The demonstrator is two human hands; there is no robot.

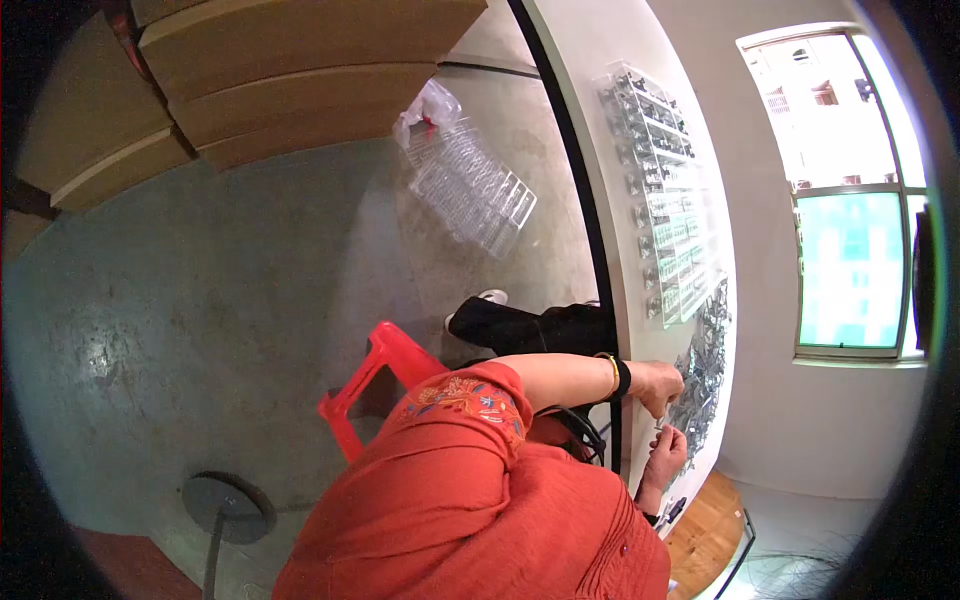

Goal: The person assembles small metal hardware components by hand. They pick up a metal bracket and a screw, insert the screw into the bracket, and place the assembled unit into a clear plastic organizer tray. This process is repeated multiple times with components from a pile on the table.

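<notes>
A red shirt (pixel 430 500) is closest, and two arms reach from it to a white counter (pixel 628 310). The left hand (pixel 655 383) and the right hand (pixel 668 457) are near each other, fingers curled in. I cannot tell if they pinch anything; it is too small to see. A messy pile of little gray pieces (pixel 706 365) lies on the counter, right by both hands. Beside the pile sit clear trays (pixel 680 240) with small dark bits. On the floor (pixel 290 270) are a red stool (pixel 400 355) and, farther off, more clear plastic trays (pixel 475 190) and big brown boxes (pixel 310 50).
</notes>
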